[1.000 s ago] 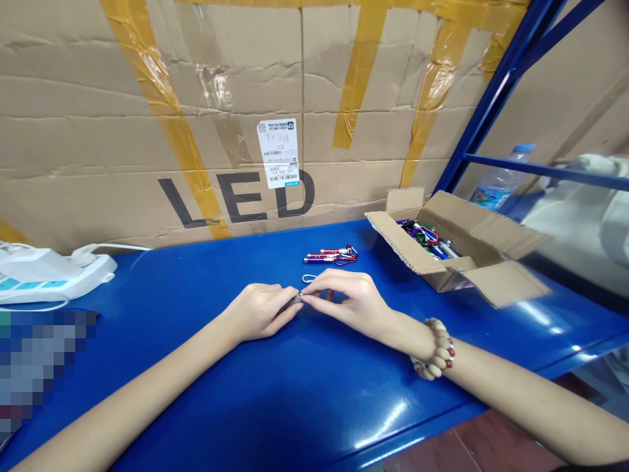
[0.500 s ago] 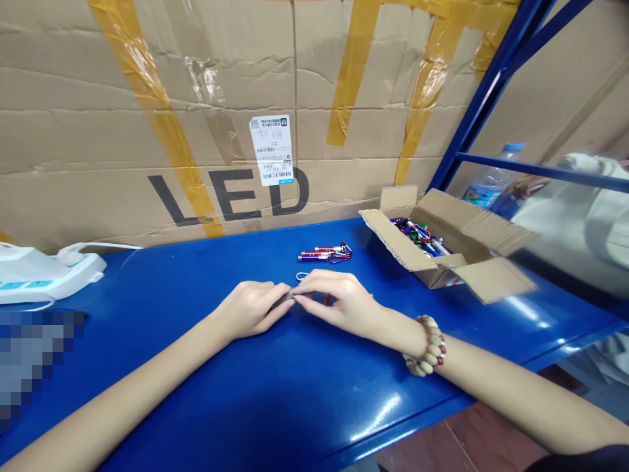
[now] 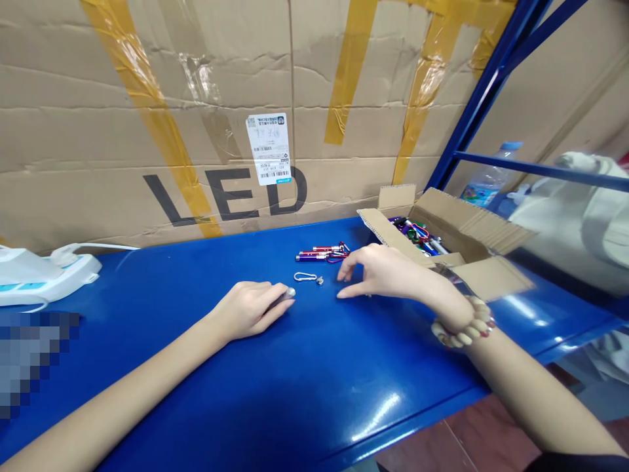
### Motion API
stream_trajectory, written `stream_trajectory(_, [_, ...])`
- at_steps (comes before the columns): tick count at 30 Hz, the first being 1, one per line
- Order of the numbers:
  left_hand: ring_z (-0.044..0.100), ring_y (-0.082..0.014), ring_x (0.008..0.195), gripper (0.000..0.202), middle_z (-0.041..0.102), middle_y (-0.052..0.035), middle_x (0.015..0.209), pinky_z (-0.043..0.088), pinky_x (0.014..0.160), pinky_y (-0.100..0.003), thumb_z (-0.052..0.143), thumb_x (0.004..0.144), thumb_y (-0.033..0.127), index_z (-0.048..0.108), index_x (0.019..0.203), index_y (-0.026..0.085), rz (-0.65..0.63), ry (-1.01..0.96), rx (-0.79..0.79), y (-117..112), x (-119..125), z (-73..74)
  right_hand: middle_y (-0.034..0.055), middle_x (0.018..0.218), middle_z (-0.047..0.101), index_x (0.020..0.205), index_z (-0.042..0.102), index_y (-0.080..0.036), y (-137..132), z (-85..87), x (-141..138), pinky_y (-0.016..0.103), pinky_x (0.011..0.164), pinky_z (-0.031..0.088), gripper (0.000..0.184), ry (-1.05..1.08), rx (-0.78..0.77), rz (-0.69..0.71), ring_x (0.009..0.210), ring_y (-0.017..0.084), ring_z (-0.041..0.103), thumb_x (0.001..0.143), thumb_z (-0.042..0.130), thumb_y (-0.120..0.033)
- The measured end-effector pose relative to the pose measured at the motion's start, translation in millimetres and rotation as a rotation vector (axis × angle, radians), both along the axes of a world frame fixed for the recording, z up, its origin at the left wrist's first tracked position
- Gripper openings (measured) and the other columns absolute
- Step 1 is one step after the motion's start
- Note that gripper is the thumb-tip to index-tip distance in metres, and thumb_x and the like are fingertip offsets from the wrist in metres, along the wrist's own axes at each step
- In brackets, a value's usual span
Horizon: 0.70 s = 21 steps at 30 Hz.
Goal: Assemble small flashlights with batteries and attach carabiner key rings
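My left hand (image 3: 253, 309) is closed around a silver penlight (image 3: 291, 292); only its rounded shiny end shows past the fingers, and the rest is hidden. My right hand (image 3: 381, 272) hovers over the blue table with thumb and fingers apart, nothing visible between them. Between the hands lies a silver carabiner (image 3: 305, 276) with a small metal piece (image 3: 320, 280) at its right end. Just behind, a red penlight (image 3: 322, 249) and a blue penlight (image 3: 310, 257) lie side by side, with carabiners at their right ends.
An open cardboard box (image 3: 393, 236) at the right holds several coloured penlights. A white power strip (image 3: 73, 278) sits at the left. Behind the blue table (image 3: 236, 400) stands a large carton (image 3: 236, 78). A blue metal frame (image 3: 484, 105) and a water bottle (image 3: 486, 180) are at the right.
My right hand has let go at my left fingertips and moved right, its fingers parting. The carabiner and small metal piece now show fully. My left hand keeps its place and grip.
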State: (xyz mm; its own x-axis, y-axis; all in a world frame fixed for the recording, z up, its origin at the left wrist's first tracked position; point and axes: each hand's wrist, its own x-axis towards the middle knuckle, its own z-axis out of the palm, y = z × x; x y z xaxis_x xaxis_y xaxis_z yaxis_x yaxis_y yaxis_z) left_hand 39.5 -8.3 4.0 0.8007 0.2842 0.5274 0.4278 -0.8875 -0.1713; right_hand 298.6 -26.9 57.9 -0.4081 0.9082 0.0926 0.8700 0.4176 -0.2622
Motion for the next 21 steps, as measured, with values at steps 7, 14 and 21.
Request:
stream_trajectory(7, [0.059,-0.0125,0.048,0.028,0.063,-0.0024,0.059,0.042,0.047,-0.021,0.034,0.093,0.028,0.055,0.079,0.015,-0.017,-0.016,-0.012,0.0,0.5,0.7,-0.0004,0.07,0.068,0.075,0.068,-0.02,2.5,-6.3,22.8,0.022,0.052,0.044,0.027,-0.079,-0.25,-0.034,0.061,0.014,0.061,0.053,0.079,-0.031])
stream_trajectory(14, [0.055,-0.0116,0.047,0.027,0.059,-0.0004,0.055,0.04,0.046,-0.021,0.035,0.092,0.028,0.055,0.078,0.016,-0.005,-0.024,-0.024,-0.1,0.8,0.5,0.0003,0.058,0.067,0.064,0.069,-0.016,3.0,-12.3,16.3,0.02,0.05,0.047,0.003,0.032,-0.234,0.03,0.053,0.012,0.061,0.063,0.07,-0.014])
stream_trajectory(21, [0.048,-0.01,0.043,0.026,0.052,0.0021,0.05,0.033,0.045,-0.022,0.038,0.091,0.027,0.053,0.072,0.017,0.009,-0.01,-0.032,-1.6,2.4,2.0,0.003,0.068,0.069,0.075,0.07,-0.016,-0.9,-19.2,-10.0,0.02,0.054,0.045,0.007,0.121,-0.068,0.141,0.059,0.012,0.062,0.07,0.069,-0.02])
